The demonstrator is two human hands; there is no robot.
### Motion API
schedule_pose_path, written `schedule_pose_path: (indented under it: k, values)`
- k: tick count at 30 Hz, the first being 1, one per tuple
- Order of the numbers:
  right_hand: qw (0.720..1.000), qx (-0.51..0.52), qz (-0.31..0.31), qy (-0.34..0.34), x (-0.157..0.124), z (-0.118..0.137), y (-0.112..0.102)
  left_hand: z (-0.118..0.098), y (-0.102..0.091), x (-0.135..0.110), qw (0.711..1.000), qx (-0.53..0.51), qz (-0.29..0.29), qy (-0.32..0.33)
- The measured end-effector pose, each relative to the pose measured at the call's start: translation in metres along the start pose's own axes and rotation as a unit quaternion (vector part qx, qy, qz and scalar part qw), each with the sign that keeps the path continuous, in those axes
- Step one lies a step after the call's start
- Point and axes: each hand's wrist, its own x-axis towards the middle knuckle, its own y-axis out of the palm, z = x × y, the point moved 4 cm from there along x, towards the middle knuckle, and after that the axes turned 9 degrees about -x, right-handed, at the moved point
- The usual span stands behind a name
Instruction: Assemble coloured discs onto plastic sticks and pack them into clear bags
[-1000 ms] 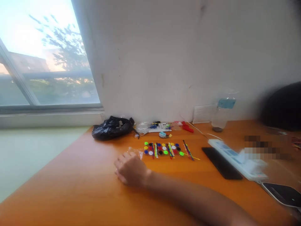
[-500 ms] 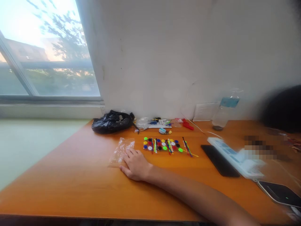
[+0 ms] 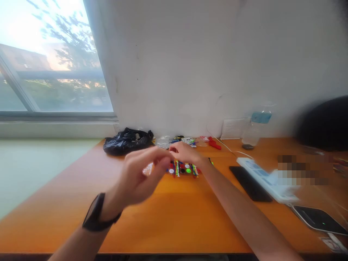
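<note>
My left hand (image 3: 143, 172), with a black band (image 3: 94, 214) on its wrist, hovers in front over the table. Its fingers reach to the right with the thumb below them, and I see nothing held. Beyond it, my right hand (image 3: 185, 152) is at the back of the colored pieces, where a small round tin stood. Its fingers are curled and partly hidden, so what they hold cannot be made out. Below lie rows of colored discs (image 3: 188, 170) and thin colored sticks (image 3: 177, 168). A clear plastic bag (image 3: 148, 169) shows behind my left hand.
A black plastic bag (image 3: 127, 141) and red-handled item (image 3: 214, 143) lie by the wall. On the right are a dark phone-like slab (image 3: 250, 184), a pale blue compartment box (image 3: 257, 172), a clear bottle (image 3: 252, 132) and another phone (image 3: 318, 219). A person's dark hair (image 3: 326, 127) shows at right.
My right hand has left the clear plastic bag and moved right and back, behind the discs. My left hand has come into view from the lower left.
</note>
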Motion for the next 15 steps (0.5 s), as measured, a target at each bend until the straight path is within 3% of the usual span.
schedule_pose_path:
  k: [2, 4, 8, 11, 15]
  values:
    - [1.0, -0.002, 0.014, 0.016, -0.006, -0.017, 0.006, 0.029, 0.008, 0.025, 0.999, 0.028, 0.011, -0.012]
    - [0.999, -0.007, 0.026, 0.027, -0.016, -0.025, 0.02, 0.065, 0.027, 0.041, 0.994, 0.064, 0.076, -0.039]
    - [0.999, -0.019, 0.025, 0.032, -0.041, -0.025, 0.045, 0.123, 0.07, 0.03, 0.972, 0.126, 0.162, -0.114]
    - [0.999, -0.029, 0.007, 0.022, -0.057, -0.019, 0.054, 0.138, 0.09, 0.008, 0.96, 0.156, 0.196, -0.128]
    - [0.998, -0.047, -0.033, -0.021, -0.069, -0.011, 0.063, 0.139, 0.094, -0.004, 0.957, 0.184, 0.196, -0.108]
